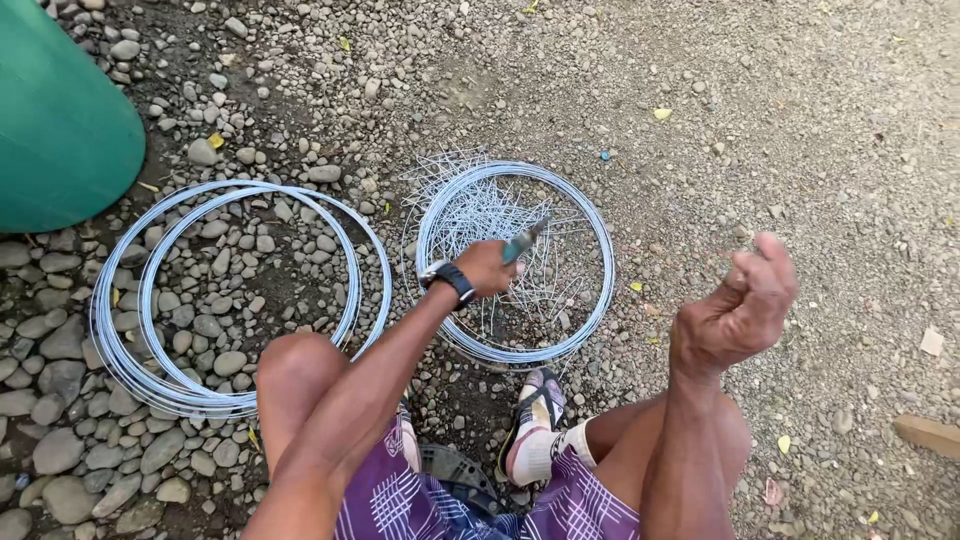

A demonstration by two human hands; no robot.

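My left hand point(484, 267), with a dark watch on its wrist, grips pliers point(524, 241) with green handles and holds them over a small coil of silver wire point(592, 300). Inside that coil lies a heap of several short cut wire pieces point(480, 210). My right hand point(742, 305) is raised above my right knee with the fingers curled loosely; nothing shows in it. A larger coil of silver wire point(128, 355) lies on the stones to the left, beside my left knee.
A green barrel point(55, 120) stands at the upper left. Rounded stones cover the ground on the left, finer gravel on the right. My foot in a sandal and white sock point(535, 425) rests just below the small coil.
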